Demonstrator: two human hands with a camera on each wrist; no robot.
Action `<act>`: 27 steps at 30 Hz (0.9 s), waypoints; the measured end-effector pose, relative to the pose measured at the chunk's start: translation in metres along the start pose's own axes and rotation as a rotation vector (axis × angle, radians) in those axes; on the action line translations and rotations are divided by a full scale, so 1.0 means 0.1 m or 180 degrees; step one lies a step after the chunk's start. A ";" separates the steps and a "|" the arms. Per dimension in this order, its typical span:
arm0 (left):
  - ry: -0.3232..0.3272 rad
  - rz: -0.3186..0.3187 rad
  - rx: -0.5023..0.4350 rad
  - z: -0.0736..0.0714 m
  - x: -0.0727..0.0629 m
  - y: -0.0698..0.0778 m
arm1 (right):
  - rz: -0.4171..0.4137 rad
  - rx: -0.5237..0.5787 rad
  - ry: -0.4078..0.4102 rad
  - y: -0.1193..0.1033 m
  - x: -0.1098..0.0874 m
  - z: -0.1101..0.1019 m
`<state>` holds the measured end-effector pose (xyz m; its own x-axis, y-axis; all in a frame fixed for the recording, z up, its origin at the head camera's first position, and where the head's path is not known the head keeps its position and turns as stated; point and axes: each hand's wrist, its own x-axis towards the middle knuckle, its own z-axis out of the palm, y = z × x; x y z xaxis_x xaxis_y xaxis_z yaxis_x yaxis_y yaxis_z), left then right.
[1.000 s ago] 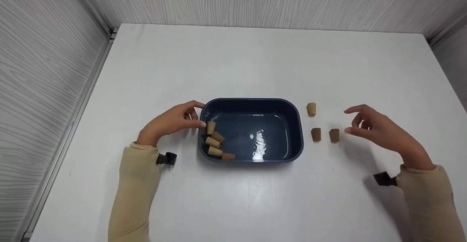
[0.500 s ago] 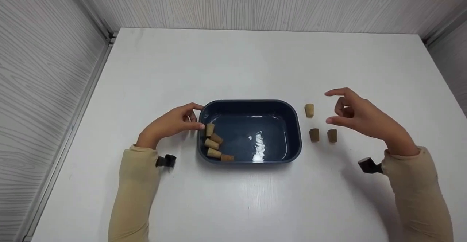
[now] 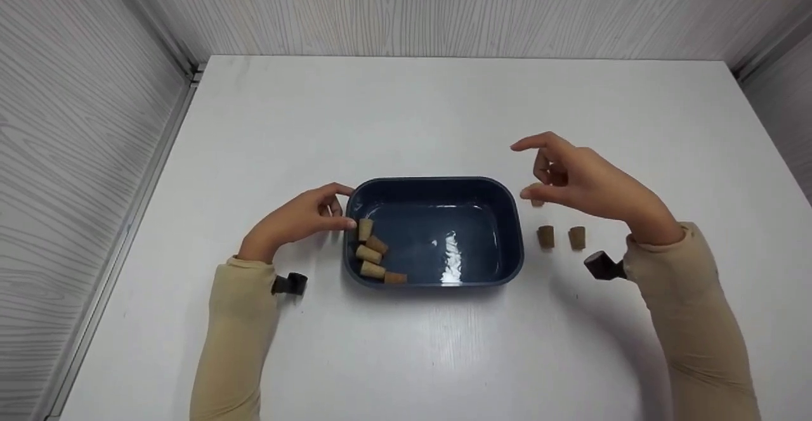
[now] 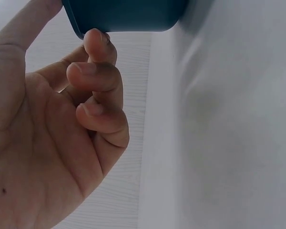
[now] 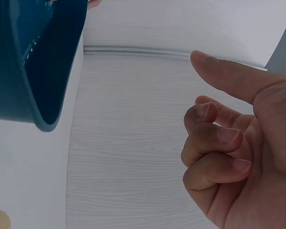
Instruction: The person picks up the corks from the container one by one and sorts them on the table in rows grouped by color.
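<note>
A dark blue plastic tub (image 3: 438, 284) holds several tapered corks (image 3: 369, 254) bunched at its left end. My left hand (image 3: 301, 218) holds the tub at its left end, thumb and index fingertips at the rim; in the left wrist view its other fingers curl beneath the rim of the tub (image 4: 133, 21). My right hand (image 3: 590, 177) hovers right of the tub, thumb and index finger spread apart with nothing between them. Below its thumb a pale cork (image 3: 538, 203) shows, partly covered. Two brown corks, a nearer one (image 3: 545, 236) and a farther-right one (image 3: 577, 238), stand on the table.
The white table (image 3: 406, 357) carries the tub and corks. A pale wood-grain wall (image 3: 444, 9) rises behind it, another panel (image 3: 70, 123) at the left. A black wrist mount (image 3: 604, 265) sticks out from the right sleeve, a second mount (image 3: 292, 283) from the left.
My right hand has moved left and away from me, from beside the brown corks to over the pale cork. My left hand has stayed at the tub; the corks keep their places.
</note>
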<state>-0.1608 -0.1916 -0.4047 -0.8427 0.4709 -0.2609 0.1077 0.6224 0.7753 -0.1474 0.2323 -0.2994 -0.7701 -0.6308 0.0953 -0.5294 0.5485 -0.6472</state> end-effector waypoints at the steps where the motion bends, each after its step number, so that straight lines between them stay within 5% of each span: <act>1: -0.0001 0.0003 0.0000 0.00 0.00 0.00 | -0.0022 0.0005 -0.0017 -0.02 0.04 0.00; 27: 0.0007 -0.0036 -0.0002 -0.05 0.00 -0.04 | -0.0385 -0.0181 -0.0719 -0.51 0.88 0.43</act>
<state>-0.1635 -0.1972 -0.4053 -0.8451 0.4623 -0.2685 0.0977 0.6273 0.7727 -0.1729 0.1256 -0.2904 -0.6043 -0.7967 -0.0061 -0.6369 0.4876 -0.5972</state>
